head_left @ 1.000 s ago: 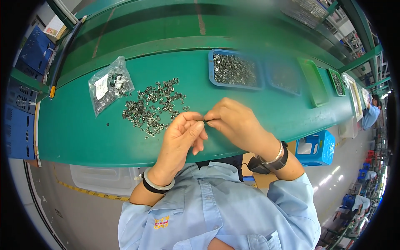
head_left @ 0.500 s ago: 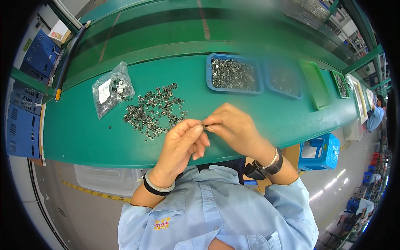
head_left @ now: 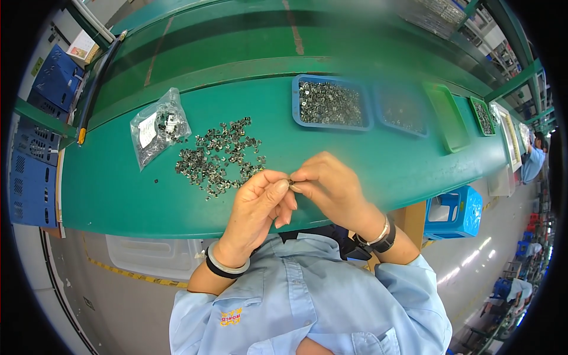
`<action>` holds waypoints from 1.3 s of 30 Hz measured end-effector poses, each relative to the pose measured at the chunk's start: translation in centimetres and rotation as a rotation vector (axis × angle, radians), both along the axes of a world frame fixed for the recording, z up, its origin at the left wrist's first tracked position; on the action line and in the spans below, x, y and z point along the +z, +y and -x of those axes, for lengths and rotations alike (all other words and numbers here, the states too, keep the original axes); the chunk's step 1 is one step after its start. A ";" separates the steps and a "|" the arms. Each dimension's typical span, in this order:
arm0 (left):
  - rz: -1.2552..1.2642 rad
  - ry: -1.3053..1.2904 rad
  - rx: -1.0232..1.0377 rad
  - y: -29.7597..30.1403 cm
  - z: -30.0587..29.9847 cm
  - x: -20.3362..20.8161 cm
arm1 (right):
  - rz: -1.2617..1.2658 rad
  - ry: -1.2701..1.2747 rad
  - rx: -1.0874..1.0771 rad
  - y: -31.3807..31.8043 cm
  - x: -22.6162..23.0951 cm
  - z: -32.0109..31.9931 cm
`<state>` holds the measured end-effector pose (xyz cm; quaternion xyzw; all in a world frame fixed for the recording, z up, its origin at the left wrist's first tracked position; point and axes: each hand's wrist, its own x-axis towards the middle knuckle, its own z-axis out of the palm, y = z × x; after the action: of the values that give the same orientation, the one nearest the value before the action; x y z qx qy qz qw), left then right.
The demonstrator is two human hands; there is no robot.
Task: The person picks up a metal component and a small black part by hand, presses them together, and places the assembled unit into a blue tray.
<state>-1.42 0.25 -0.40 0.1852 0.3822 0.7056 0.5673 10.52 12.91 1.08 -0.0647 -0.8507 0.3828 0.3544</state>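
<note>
My left hand (head_left: 258,201) and my right hand (head_left: 334,188) meet over the near part of the green table. Thumb and forefinger of each pinch a small metal part (head_left: 290,183), mostly hidden by the fingertips. Just beyond my left hand lies a loose pile of small shiny metal parts (head_left: 216,157). To its left rests a clear plastic bag (head_left: 160,127) with a white label and more such parts inside. Past my right hand stands a blue tray (head_left: 331,125) heaped with small silvery metal pieces.
Right of the full tray come a second blue tray (head_left: 402,131), blurred, with few pieces, a green tray (head_left: 448,118) and a small green tray (head_left: 483,117) of parts. A blue plastic stool (head_left: 454,213) stands beyond the table's front edge. Another person (head_left: 534,161) sits far right.
My right hand has shifted very slightly, its fingers still meeting those of my left at the small part. The pile, bag and trays are as before.
</note>
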 end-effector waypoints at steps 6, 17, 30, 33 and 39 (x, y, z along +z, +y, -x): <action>-0.007 -0.016 0.004 -0.2 0.0 0.3 | -0.015 -0.015 0.000 -0.2 -0.3 -0.1; -0.057 -0.147 -0.032 -0.2 0.1 -0.7 | 0.032 0.020 -0.023 -1.3 -0.6 -0.2; 0.018 -0.014 0.061 -0.2 -0.7 0.6 | -0.129 -0.018 -0.060 -1.0 -0.1 -0.8; -0.065 -0.214 -0.031 -0.4 -0.8 0.5 | 0.029 0.046 -0.049 -1.4 -0.5 -0.7; -0.122 -0.286 -0.048 -0.4 -0.9 0.1 | 0.079 0.135 -0.018 -1.6 -0.8 -0.4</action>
<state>-0.53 -0.16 -0.34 0.1261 0.2497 0.7327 0.6204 10.93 11.35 0.29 -0.0604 -0.8084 0.4166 0.4114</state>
